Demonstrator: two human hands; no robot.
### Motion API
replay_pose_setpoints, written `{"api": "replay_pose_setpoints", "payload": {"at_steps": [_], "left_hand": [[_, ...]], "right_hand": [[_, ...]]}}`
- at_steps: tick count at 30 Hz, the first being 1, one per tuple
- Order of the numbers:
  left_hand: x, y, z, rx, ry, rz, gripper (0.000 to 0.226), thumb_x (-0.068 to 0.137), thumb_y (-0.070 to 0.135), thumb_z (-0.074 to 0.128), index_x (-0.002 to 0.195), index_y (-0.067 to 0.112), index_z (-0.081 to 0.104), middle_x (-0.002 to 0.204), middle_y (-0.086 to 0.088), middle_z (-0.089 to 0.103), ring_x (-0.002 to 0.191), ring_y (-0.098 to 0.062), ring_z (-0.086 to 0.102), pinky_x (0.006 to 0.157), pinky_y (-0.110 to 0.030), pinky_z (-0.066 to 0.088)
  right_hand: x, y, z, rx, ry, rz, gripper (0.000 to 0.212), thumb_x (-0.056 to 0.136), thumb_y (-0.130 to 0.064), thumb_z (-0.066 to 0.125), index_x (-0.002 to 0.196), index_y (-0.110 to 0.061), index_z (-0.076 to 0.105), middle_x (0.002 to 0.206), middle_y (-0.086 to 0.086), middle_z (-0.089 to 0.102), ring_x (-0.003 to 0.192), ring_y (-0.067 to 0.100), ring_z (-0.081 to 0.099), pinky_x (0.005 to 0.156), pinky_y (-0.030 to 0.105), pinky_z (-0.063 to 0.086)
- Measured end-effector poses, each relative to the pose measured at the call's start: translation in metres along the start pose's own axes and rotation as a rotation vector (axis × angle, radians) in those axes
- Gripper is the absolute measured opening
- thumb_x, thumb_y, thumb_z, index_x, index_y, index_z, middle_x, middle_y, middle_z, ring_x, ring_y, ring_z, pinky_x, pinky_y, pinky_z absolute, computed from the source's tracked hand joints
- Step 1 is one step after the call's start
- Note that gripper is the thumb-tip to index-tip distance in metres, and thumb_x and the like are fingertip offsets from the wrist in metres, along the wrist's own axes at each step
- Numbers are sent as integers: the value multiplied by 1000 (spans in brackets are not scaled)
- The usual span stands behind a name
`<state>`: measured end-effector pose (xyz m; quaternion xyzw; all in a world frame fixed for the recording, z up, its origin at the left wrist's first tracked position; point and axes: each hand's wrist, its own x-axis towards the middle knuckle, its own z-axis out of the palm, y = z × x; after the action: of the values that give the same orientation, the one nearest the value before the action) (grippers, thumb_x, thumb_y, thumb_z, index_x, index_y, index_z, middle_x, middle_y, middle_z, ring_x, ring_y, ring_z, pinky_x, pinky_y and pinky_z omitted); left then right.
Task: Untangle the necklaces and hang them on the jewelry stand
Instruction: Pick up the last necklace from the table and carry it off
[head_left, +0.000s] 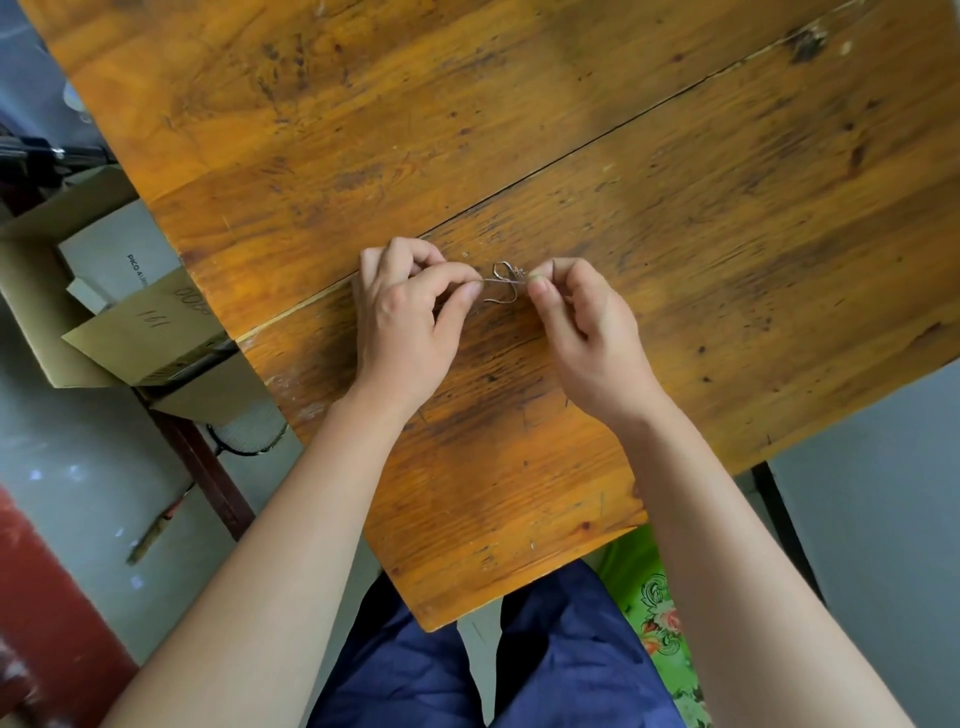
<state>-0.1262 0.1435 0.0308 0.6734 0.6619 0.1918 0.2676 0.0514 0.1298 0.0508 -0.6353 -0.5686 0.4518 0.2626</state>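
A thin silver necklace chain (503, 283) is stretched in small tangled loops between my two hands, just above the wooden table (675, 218). My left hand (410, 322) pinches one end of the chain between thumb and forefinger. My right hand (582, 322) pinches the other end, where a tiny pendant or clasp shows near the fingertips. The loops hang a little below the pinched stretch. No jewelry stand is in view.
An open cardboard box (104, 291) with a white box inside stands left of the table's edge. A racket head (249, 436) lies on the floor under it. My lap in blue trousers and a green floral cushion (660, 613) are at the near table edge.
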Motion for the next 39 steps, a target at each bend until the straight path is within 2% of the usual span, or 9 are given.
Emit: {"api": "replay_pose_setpoints", "payload": {"at_steps": [4,7,10,13,17,21,27,33,39], "left_hand": [[-5,7,-11,-93,28,-87,17,95,33,59,99,24,74,104,4,58,102,-15,41,83,-23,35],[-10,15,-26,-205,-72,-174,13,97,30,57,98,26,69,103,15,61,100,-8,44,79,-9,33],[-15,24,-48,-389,-193,-240,13,99,25,54,96,22,66,90,13,67,85,-3,57,71,-18,44],[-21,37,-78,-496,-280,-266,13,99,22,54,95,18,66,86,3,70,74,-13,60,61,-16,47],[-35,65,-123,-540,-309,-240,13,99,23,55,92,20,66,80,6,64,67,1,53,63,-9,40],[-53,98,-174,-661,-284,-269,19,99,25,55,83,23,63,78,9,59,77,2,55,71,-6,40],[-92,129,-246,-865,-139,-241,17,98,24,57,93,11,67,76,11,58,77,-2,55,77,-13,43],[-130,152,-275,-1035,65,-276,14,96,22,58,96,13,69,78,9,64,78,-4,58,74,-20,44],[-185,154,-271,-992,379,-416,11,94,19,61,99,17,70,94,1,69,87,-5,62,74,-16,48]], "right_hand": [[-4,-5,-8,268,-181,161,10,104,-20,51,105,-17,60,88,-8,64,86,11,61,84,31,48],[-10,-15,-14,399,-394,279,18,105,-20,51,113,-20,67,90,-3,65,90,8,60,94,31,46],[-17,-31,-26,457,-517,333,25,103,-30,54,89,-22,73,76,-6,60,84,12,59,95,32,42],[-23,-55,-36,620,-382,366,33,94,-34,51,63,-25,57,66,-4,45,73,16,54,93,38,38],[-37,-102,-47,756,-163,337,35,94,-39,50,62,-25,53,68,-2,38,79,23,43,87,32,44],[-64,-164,-63,844,-14,276,43,100,-45,48,64,-23,46,66,-3,34,71,19,47,92,41,42],[-122,-241,-93,905,115,92,39,105,-40,48,73,-18,54,77,12,45,82,27,48,93,48,42],[-157,-284,-100,795,-7,-42,32,100,-42,49,84,-18,62,77,7,42,83,26,45,88,44,40],[-169,-277,-95,645,-224,-127,34,100,-36,49,76,-15,60,78,3,55,81,22,52,83,32,43]]}}
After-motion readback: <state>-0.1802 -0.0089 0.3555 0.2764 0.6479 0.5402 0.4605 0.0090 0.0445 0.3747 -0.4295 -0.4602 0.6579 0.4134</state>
